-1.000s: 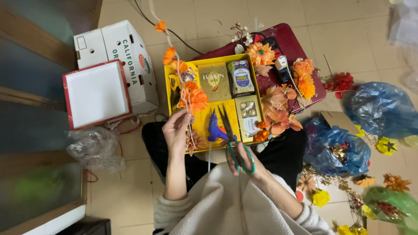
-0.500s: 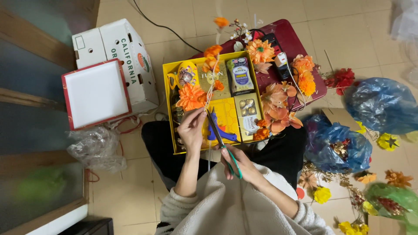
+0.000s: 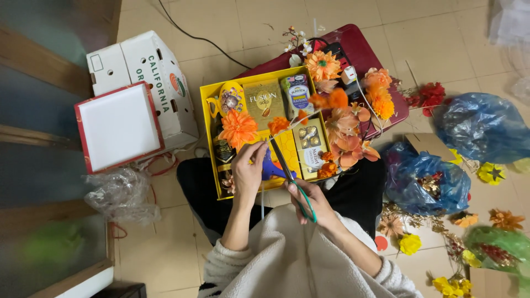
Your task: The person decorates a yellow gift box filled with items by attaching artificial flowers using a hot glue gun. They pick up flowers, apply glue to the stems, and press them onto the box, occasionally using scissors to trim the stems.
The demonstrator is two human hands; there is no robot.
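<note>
Head view: left hand (image 3: 248, 168) pinching thin flower stem (image 3: 287, 128) over yellow gift box (image 3: 210, 143) on lap; right hand (image 3: 314, 204) closed around green-handled scissors (image 3: 287, 168), blades at the stem beside orange blooms (image 3: 326, 101); white carton (image 3: 146, 77) and red-edged lid (image 3: 118, 127) at left

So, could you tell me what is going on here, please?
A person sits on the tiled floor with a yellow gift box on their lap, filled with packaged sweets and orange artificial flowers. The left hand holds a thin flower stem over the box, while the right hand holds green-handled scissors against it. More flowers and blue plastic bags lie around.
</note>
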